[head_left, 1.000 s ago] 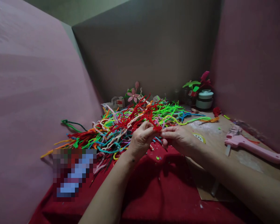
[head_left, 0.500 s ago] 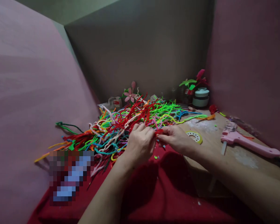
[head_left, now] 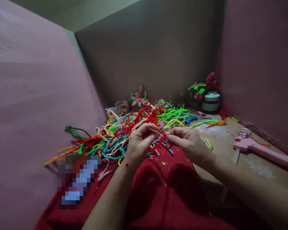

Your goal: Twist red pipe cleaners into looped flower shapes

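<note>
Between my hands is a bent red pipe cleaner (head_left: 161, 142), its loop showing just under my fingertips. My left hand (head_left: 142, 138) pinches one side of it, with thumb and fingers curled together. On the other side, the fingertips of my right hand (head_left: 186, 140) are pressed together on its right end. Both hands are held just in front of a large heap of pipe cleaners (head_left: 115, 140) in red, green, white, blue, yellow and other colours. Small coloured scraps (head_left: 163, 163) lie on the red cloth (head_left: 158, 198) below.
A pink hot glue gun (head_left: 261, 148) lies on the board (head_left: 220, 159) to the right, near a yellow-rimmed disc (head_left: 207, 143). Pipe-cleaner flowers (head_left: 137, 99) and a pale green lidded jar (head_left: 211, 101) stand at the back. A blurred-out blue item (head_left: 81, 180) lies front left.
My left hand has turned, so its thumb side and the red loop now show. The hands are slightly farther apart, and the whole view has shifted a little.
</note>
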Demonstrator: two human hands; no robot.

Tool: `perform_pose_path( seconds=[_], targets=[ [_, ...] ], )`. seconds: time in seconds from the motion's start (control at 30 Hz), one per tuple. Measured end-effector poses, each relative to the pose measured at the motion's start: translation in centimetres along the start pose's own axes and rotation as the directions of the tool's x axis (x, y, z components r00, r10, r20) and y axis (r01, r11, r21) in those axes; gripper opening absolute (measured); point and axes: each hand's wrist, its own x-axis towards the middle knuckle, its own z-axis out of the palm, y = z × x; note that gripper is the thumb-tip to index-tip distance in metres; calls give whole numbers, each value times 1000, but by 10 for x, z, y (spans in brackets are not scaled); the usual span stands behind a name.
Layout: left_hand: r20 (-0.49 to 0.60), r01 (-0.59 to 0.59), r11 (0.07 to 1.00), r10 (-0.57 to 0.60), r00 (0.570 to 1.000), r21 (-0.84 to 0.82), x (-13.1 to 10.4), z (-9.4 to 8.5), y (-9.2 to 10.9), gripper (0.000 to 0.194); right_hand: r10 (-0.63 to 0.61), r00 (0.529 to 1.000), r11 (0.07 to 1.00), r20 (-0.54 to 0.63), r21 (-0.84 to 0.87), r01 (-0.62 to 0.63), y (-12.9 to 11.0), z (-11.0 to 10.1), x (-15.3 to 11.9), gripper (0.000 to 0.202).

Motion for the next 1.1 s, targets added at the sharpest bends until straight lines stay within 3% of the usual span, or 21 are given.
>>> perform_pose_path(
  seconds=[0.1, 0.17, 0.2, 0.27, 0.33, 0.43, 0.5, 0.57, 0.67, 0.73, 0.8, 1.0, 1.03, 1.1],
  targets=[
    [74, -318, 889, 311, 947, 329, 0, -4, 3, 8, 77, 993, 974, 93, 204, -95, -2, -2, 4, 17],
    [154, -404, 814, 375, 914, 418, -1, -3, 2, 7, 86, 989, 975, 123, 196, -109, -1, -2, 4, 17],
    [170, -394, 810, 356, 919, 434, -1, -2, 1, 8, 82, 990, 982, 119, 159, -101, -1, -1, 3, 17],
    [160, -270, 873, 223, 961, 405, -3, 2, -1, 13, 45, 996, 999, 80, 16, -46, 0, 1, 0, 18],
    [161, -40, 965, -3, 987, 259, -4, 6, -2, 19, -65, 998, 976, 17, -205, 67, 1, 3, -4, 18],
    [261, 243, 970, -232, 937, -12, -5, 12, -5, 24, -284, 958, 836, -20, -494, 238, 5, 7, -9, 16],
    [243, 253, 967, -239, 940, -29, -4, 15, -6, 23, -332, 943, 790, -35, -557, 258, 7, 8, -9, 16],
    [145, 158, 985, -165, 976, 64, -4, 16, -6, 22, -271, 961, 843, -60, -497, 207, 8, 9, -7, 15],
    [49, 48, 983, -58, 997, 177, -4, 15, -5, 19, -90, 995, 979, -37, -186, 82, 9, 8, -1, 11],
    [25, 35, 979, -41, 999, 202, -3, 12, -4, 18, 41, 999, 999, 19, 17, -41, 9, 7, 3, 11],
    [1, 20, 971, -21, 1000, 237, -2, 10, -4, 16, 139, 989, 983, 53, 116, -144, 8, 5, 5, 11],
    [7, -188, 846, 213, 977, 499, -3, 10, -6, 12, 187, 982, 968, 28, 164, -189, 10, 3, 7, 12],
    [10, -202, 832, 230, 973, 516, -4, 10, -5, 13, 171, 985, 975, 15, 144, -171, 11, 3, 6, 12],
    [32, -148, 873, 150, 988, 464, -4, 8, -3, 18, 104, 995, 992, -5, 71, -103, 15, 4, 4, 12]
  ],
)
